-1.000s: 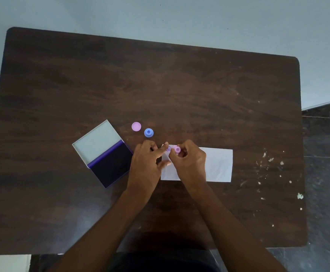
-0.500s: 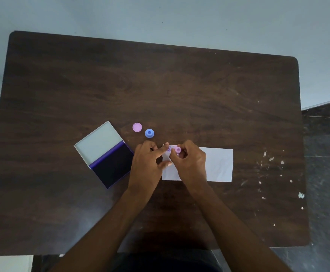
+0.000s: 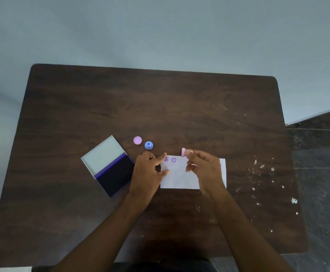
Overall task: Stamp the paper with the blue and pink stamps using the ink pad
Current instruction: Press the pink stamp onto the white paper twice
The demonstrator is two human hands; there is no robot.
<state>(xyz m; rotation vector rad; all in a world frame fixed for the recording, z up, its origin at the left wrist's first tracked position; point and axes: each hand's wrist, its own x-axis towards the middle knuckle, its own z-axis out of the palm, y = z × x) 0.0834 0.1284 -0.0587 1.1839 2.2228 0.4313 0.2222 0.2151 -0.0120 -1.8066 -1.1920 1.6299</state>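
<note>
Right hand: your right hand (image 3: 205, 167) pinches the pink stamp (image 3: 183, 152) at its fingertips, tipped on its side above the far edge of the paper.
Left hand: your left hand (image 3: 148, 171) lies with fingers spread and loosely extended, fingertips resting on the left end of the paper; it holds nothing.
Paper: the white paper (image 3: 180, 177) lies flat on the dark wooden table (image 3: 160, 105), between your hands, with two purple stamp marks (image 3: 170, 159) side by side near its far left corner.
Blue stamp: the blue stamp (image 3: 149, 145) stands on the table beyond your left hand, apart from the paper.
Pink cap: a round pink cap (image 3: 137, 140) lies just left of the blue stamp.
Ink pad: the ink pad (image 3: 109, 165) sits open to the left of your left hand, pale lid away from you, dark pad toward you.
</note>
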